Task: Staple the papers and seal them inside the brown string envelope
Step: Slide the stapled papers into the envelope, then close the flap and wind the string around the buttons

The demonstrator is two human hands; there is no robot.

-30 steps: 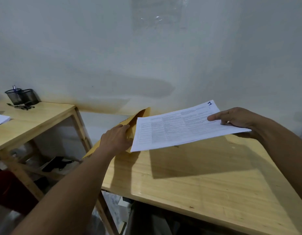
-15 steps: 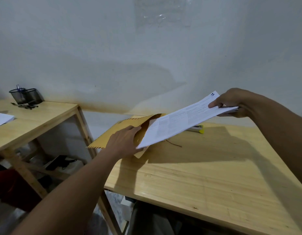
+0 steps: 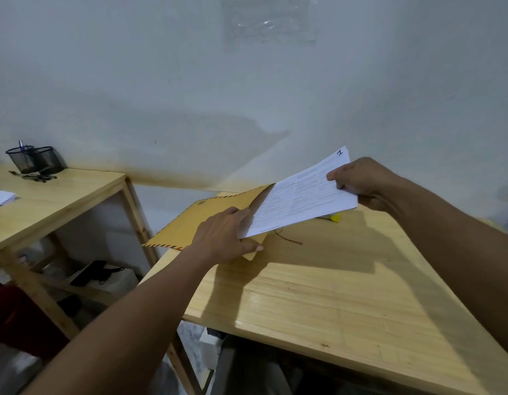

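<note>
My left hand [image 3: 224, 238] grips the mouth of the brown string envelope [image 3: 198, 223], held above the left end of the wooden table [image 3: 318, 303]. The envelope has a striped border, and its thin string [image 3: 287, 239] dangles onto the table. My right hand [image 3: 361, 181] pinches the far end of the white printed papers [image 3: 298, 198]. Their near end sits in the envelope's open mouth, under my left fingers. A stapler with a yellow tip [image 3: 334, 217] lies on the table, mostly hidden behind the papers.
A second wooden table [image 3: 61, 195] stands to the left with a black mesh pen holder [image 3: 36, 159] and a white sheet [image 3: 0, 198]. Dark items lie on its lower shelf [image 3: 96, 272]. A white wall is close behind both tables.
The envelope has tilted flatter and opened toward me. The papers have slid leftward and down, from just in front of the envelope into its mouth. My right hand followed them.
</note>
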